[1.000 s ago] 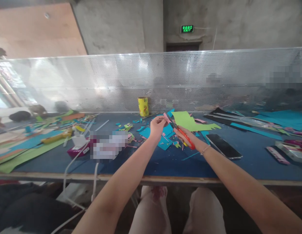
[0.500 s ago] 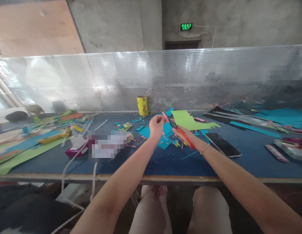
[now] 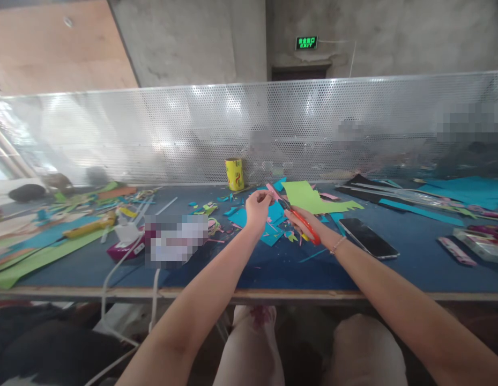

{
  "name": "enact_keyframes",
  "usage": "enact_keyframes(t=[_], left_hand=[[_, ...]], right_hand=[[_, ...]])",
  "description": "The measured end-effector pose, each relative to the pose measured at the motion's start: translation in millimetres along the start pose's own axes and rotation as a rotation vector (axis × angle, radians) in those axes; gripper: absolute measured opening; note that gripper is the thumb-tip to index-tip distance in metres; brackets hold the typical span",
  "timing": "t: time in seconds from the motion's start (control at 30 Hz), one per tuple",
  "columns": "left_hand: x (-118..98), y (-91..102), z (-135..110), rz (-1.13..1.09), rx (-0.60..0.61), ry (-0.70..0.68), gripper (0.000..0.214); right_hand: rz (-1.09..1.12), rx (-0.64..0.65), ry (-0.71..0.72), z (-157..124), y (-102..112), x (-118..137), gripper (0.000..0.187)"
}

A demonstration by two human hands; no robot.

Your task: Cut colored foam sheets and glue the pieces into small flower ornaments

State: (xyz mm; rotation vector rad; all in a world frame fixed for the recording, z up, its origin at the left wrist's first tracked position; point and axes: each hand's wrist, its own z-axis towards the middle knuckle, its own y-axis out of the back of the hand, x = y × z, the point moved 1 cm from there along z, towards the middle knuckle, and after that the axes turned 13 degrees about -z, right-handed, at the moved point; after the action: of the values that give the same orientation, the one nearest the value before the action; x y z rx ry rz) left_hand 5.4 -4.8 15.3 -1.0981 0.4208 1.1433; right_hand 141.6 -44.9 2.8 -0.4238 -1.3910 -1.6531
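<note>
My left hand (image 3: 258, 208) is closed in a pinch on a small piece of pink paper (image 3: 272, 190) above the middle of the table. My right hand (image 3: 303, 221) grips red-handled scissors (image 3: 312, 231), their blades pointing up and left to the pink paper. Whether the blades are fully closed is too small to tell. Under both hands lie blue paper pieces (image 3: 272, 236) and small scraps. A light green sheet (image 3: 303, 197) with a jagged cut edge lies just beyond my right hand.
A yellow roll (image 3: 234, 175) stands before the perforated metal screen (image 3: 184, 134). On the right lie a phone (image 3: 368, 237) and clear sticks (image 3: 397, 195). To the left are a purple power strip (image 3: 126, 247), its white cable (image 3: 105, 300), a yellow glue gun (image 3: 90, 225) and coloured sheets.
Both hands stay almost in place, with the scissors still at the pink paper. My right knee has shifted to the right.
</note>
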Motion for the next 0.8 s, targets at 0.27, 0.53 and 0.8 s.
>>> enact_keyframes(t=[0.27,0.53,0.8], left_hand=[[-2.6,-1.4,-1.1,-0.035,0.0,0.032,0.009],[-2.3,-0.6,0.2,-0.069,0.004,0.079,0.01],[-3.5,-1.1,-0.1,-0.084,0.004,0.092,0.009]], right_hand=[[0.002,0.004,-0.009,-2.2,0.4,2.6,0.038],[-0.033,-0.006,0.012,1.1,0.8,-5.5,0.038],[-0.131,-0.05,0.105,-0.8,3.2,1.7,0.038]])
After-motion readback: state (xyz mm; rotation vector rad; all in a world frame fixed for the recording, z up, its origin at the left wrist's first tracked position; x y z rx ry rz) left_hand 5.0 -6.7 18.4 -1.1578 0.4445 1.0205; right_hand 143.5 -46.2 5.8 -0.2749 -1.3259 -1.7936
